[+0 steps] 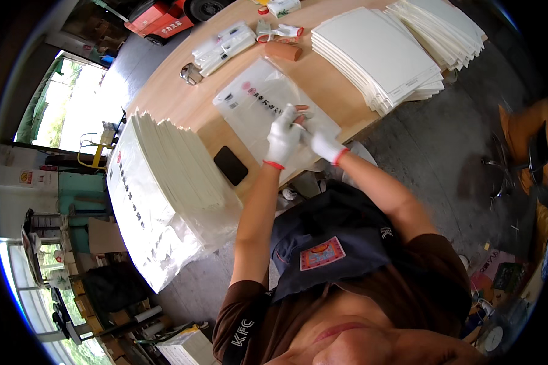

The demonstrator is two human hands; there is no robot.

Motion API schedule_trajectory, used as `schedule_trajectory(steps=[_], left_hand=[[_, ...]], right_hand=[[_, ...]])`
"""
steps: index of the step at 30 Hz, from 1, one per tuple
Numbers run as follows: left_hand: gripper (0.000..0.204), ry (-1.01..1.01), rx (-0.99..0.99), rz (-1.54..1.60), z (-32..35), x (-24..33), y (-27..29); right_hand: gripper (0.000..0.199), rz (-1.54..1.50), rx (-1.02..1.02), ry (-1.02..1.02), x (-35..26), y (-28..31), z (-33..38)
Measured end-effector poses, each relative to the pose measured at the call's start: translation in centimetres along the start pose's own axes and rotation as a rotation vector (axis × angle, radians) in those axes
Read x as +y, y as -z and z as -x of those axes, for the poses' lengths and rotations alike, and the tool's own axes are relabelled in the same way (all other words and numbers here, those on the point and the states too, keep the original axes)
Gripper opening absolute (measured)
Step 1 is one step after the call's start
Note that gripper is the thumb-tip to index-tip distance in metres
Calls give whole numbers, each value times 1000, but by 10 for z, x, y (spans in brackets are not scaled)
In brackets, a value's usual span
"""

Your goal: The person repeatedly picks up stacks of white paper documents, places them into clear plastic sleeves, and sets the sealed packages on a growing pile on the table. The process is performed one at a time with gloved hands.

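The clear printed plastic bag [268, 103] lies flat on the worktop [176, 91] directly under both gloved hands, its long axis running away up-left, the left hand [282, 139] and right hand [320, 143] meeting at its near end, fingers pinching its edge.

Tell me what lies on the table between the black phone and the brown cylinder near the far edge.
In the head view, the clear printed plastic bag lies between the black phone and the brown cylinder. Both gloved hands, left hand and right hand, work at its near edge.
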State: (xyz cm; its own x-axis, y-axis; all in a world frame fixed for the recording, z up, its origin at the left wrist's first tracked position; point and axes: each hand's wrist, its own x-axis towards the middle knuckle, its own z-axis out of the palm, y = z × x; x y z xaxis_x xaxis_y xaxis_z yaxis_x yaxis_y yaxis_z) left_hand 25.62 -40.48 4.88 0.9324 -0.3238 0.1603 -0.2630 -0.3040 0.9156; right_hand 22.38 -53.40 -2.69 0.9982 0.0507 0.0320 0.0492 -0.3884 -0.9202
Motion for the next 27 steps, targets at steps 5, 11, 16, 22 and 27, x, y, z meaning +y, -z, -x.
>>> schedule_trajectory(steps=[5, 11, 16, 22, 27], left_hand=[[30, -499, -185, -285, 76, 110, -48], [29, -261, -33, -482, 55, 25, -57], [21, -231, 112, -378, 22, -44, -27], [23, 79, -120, 83, -7, -26, -58], [34, 118, -343, 348, -24, 5, -98]], right_hand=[[34, 22, -66, 224, 22, 5, 25], [28, 469, -485, 121, 29, 36, 12], [28, 913, 245, 594, -2, 172, 33], [29, 1212, -8, 165, 20, 256, 4], [12, 1244, 72, 544, -3, 256, 1]])
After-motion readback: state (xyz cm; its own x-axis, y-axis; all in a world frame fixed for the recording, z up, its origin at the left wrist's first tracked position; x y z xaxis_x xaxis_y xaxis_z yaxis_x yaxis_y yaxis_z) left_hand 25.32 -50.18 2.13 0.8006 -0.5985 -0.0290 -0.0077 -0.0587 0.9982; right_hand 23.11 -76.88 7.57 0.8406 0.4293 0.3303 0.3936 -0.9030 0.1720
